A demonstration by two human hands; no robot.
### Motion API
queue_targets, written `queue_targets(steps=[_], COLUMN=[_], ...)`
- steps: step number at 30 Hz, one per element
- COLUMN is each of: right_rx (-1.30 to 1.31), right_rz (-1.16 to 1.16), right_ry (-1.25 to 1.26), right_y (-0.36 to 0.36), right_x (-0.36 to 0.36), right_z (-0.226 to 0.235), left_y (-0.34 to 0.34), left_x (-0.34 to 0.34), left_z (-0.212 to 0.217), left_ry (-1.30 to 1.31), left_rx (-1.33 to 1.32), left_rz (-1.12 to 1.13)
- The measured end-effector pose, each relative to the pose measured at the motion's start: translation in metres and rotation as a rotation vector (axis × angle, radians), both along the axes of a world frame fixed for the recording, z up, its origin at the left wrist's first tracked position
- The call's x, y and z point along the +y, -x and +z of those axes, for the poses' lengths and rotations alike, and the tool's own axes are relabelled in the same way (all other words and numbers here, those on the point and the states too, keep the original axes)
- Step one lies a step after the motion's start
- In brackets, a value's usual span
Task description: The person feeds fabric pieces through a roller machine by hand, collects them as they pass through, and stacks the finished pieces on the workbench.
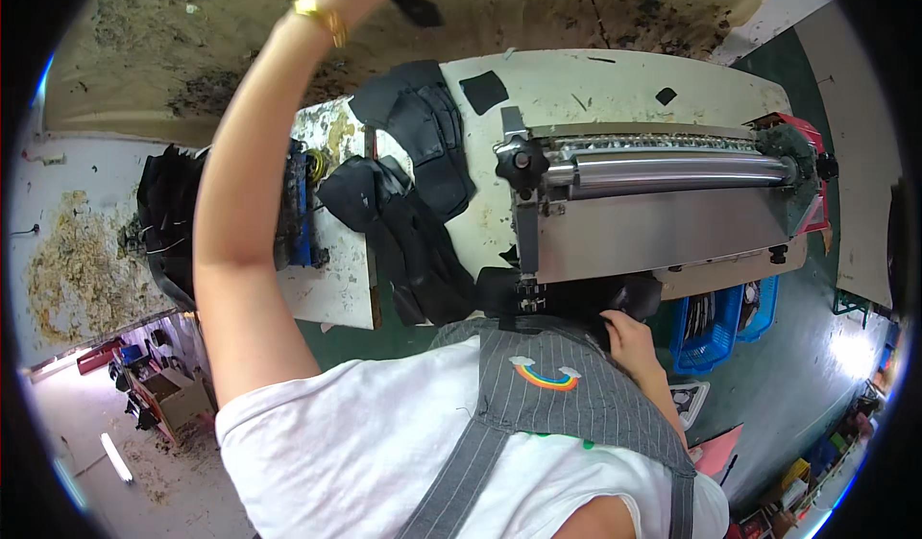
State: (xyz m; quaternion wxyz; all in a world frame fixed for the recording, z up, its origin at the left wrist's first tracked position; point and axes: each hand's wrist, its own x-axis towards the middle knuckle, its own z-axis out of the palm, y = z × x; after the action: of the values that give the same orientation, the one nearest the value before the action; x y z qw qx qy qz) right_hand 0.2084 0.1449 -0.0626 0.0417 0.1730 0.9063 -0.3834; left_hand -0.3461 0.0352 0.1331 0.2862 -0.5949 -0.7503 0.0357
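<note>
Benchwork takes up most of the view: a pale, stained bench carries a long metal roller machine with a polished cylinder, a flat steel apron below it and a black knob at its left end. Left of the machine, a heap of black cut pieces is spread over the bench surface, and a second dark bundle is stacked further left beside a blue fixture. Blue baskets stand on the green floor under the machine's right end. The left arm is raised high across the picture, a gold bracelet at the wrist; the left hand itself is cut off by the upper edge, so whether it is clenched or released cannot be told. The right hand is lowered at the machine's front edge, its fingers curled onto a black piece that lies just below the apron; the grip seems closed on it, though most of the fingers are hidden behind the piece. As a judgement, the work appears to be midway: many pieces wait on the left, one is at the feed edge, and nothing can be seen coming out at the far side. Two small black scraps lie apart near the back of the bench. The feed slot is masked by the person's striped apron bib.
</note>
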Motion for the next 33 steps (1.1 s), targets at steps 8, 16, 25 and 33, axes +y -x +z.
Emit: queue_targets(steps=[8,16,25,33], right_rx=[0.004,0.207,0.251,0.136], right_rz=[-0.095,-0.638,-0.507,-0.107], right_ry=[0.024,0.578,0.468,-0.242], right_y=[0.000,-0.005,0.069,0.028], right_x=[0.007,0.041,0.101,0.016], right_z=[0.028,0.074,0.048,-0.058], left_y=[-0.154,-0.128,-0.166,-0.193], left_x=[-0.121,-0.081,0.191,0.229], left_z=[-0.239,-0.181,-0.108,-0.086], left_ry=[0.177,-0.160,0.620,0.729], left_rx=[-0.356,-0.665,-1.544,-1.204], left_rz=[0.058,0.185,-0.226,-0.129])
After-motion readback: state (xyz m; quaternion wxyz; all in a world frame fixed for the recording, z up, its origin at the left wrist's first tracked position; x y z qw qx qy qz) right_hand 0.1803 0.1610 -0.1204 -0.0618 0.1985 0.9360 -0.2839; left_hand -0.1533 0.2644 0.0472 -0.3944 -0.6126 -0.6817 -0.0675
